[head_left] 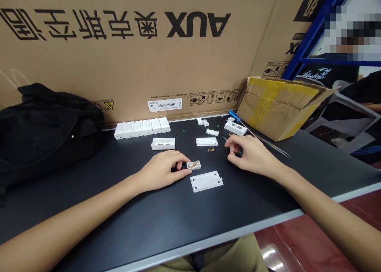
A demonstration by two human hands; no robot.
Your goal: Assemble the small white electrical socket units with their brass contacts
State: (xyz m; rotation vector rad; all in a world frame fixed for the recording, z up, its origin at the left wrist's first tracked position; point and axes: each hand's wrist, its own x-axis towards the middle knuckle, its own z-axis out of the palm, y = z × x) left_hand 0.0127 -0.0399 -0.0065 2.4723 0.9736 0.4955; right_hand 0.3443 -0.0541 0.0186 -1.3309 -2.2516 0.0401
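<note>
My left hand (165,169) rests on the black table (125,208), its fingers pinched on a small white part with brass contacts (193,165). Just in front of that part lies a flat white cover plate (206,181). My right hand (248,155) lies to the right, fingers curled together over the table; what is in them, if anything, I cannot make out. A small brass piece (211,149) lies between my hands, behind the part.
A row of white switch blocks (142,128) stands at the back, with a white housing (162,143) before it. More white parts (206,141) and a blue-handled screwdriver (235,116) lie near an open cardboard box (276,105). A black bag (44,125) sits left.
</note>
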